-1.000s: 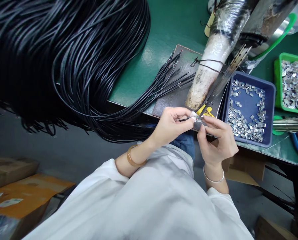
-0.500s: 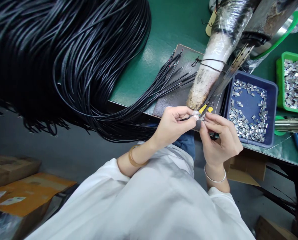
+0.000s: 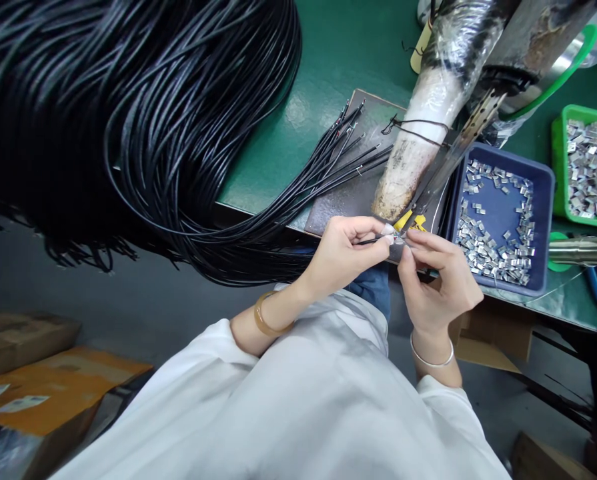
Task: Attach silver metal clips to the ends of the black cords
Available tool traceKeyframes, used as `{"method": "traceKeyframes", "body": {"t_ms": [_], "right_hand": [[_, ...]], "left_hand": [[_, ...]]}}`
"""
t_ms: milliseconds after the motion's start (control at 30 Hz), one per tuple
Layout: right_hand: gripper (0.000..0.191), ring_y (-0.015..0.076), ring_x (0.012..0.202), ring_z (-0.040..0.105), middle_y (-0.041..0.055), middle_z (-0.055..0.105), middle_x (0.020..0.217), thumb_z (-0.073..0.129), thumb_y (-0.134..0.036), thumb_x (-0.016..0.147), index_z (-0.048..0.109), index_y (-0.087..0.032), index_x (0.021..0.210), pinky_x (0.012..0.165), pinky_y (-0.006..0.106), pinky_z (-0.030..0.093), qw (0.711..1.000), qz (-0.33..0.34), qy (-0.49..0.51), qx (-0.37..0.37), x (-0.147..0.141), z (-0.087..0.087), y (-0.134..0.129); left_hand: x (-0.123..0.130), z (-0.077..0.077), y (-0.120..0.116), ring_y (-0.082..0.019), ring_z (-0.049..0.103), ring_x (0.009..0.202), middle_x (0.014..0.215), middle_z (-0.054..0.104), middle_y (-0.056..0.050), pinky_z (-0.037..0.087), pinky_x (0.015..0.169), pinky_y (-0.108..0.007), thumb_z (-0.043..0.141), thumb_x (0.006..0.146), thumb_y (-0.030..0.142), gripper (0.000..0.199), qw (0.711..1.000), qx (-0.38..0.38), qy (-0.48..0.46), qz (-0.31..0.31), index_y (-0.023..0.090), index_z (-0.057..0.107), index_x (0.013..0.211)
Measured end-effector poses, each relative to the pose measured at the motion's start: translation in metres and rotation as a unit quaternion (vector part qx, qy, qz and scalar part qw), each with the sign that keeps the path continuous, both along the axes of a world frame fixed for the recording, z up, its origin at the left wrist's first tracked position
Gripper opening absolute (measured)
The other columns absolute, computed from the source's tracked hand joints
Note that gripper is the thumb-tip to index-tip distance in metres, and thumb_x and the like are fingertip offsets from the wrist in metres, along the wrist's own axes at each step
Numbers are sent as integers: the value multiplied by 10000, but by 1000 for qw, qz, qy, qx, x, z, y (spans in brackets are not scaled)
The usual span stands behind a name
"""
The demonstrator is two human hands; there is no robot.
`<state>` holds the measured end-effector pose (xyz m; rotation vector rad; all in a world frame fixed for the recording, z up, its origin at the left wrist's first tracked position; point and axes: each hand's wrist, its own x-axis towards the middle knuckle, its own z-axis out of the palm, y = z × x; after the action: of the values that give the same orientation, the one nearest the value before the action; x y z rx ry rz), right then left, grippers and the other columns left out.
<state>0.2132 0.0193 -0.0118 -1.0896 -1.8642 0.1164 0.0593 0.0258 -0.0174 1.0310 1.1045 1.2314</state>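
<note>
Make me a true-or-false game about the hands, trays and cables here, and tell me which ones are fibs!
1. The left hand holds a black cable. True.
2. The tan bangle is on the right arm. False: it is on the left arm.
3. The blue tray has small metal pieces in it. True.
4. The green tray is left of the blue tray in the picture. False: it is on the right.
5. The big cable bundle is on the picture's left side. True.
</note>
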Motion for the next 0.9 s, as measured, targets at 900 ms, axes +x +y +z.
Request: {"method": "traceKeyframes", "body": {"t_ms": [900], "right_hand": [[133, 136, 820, 735, -12, 718, 866, 684, -131, 875, 602, -221, 928, 750, 258, 599, 999, 21, 14, -32, 5, 4, 0]], "left_hand": [[-9, 3, -11, -105, 573, 665, 742, 661, -47, 471, 631, -209, 676, 842, 237, 143, 997, 59, 6, -49, 103, 727, 830]]}}
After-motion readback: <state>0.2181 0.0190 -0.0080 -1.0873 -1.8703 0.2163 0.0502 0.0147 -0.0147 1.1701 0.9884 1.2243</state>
